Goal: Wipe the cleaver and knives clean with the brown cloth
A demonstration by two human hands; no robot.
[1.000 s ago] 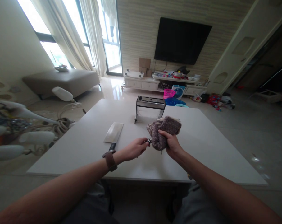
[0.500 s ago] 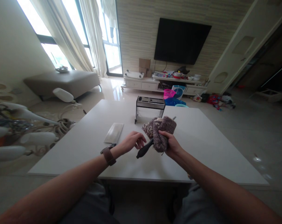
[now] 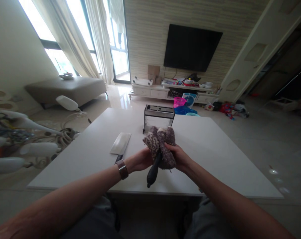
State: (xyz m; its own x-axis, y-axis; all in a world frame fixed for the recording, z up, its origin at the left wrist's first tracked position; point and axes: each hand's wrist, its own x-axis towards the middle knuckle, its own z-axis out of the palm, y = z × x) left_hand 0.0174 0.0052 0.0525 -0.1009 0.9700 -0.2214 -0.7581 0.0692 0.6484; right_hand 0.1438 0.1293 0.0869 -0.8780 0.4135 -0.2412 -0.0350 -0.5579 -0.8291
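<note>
A fuzzy brown-and-white towel [image 3: 168, 154] is bunched over the middle of the white table. My right hand [image 3: 179, 156] is closed on its right side, thumb on top. My left hand [image 3: 142, 160] holds the towel's left side, its fingertips hidden behind the cloth. Out of the towel's near side sticks a ridged black handle [image 3: 153, 172], pointing toward me; the rest of that tool is covered. Left of my hands lies a cleaver [image 3: 121, 143] with a broad pale blade and black handle. Beyond the towel stands a knife block [image 3: 159, 111] with slots in its top.
The white table [image 3: 215, 166] spreads out on both sides of my hands. White-shaded lamp parts and cables [image 3: 41, 147] lie off its left edge. Past the far edge are a pink basket [image 3: 179, 102] and blue tubs, before a low TV cabinet [image 3: 150, 92].
My left hand, free beside the handle before, has come onto the towel. My right hand has brought the towel left and nearer; the black handle has swung to point more toward me.
</note>
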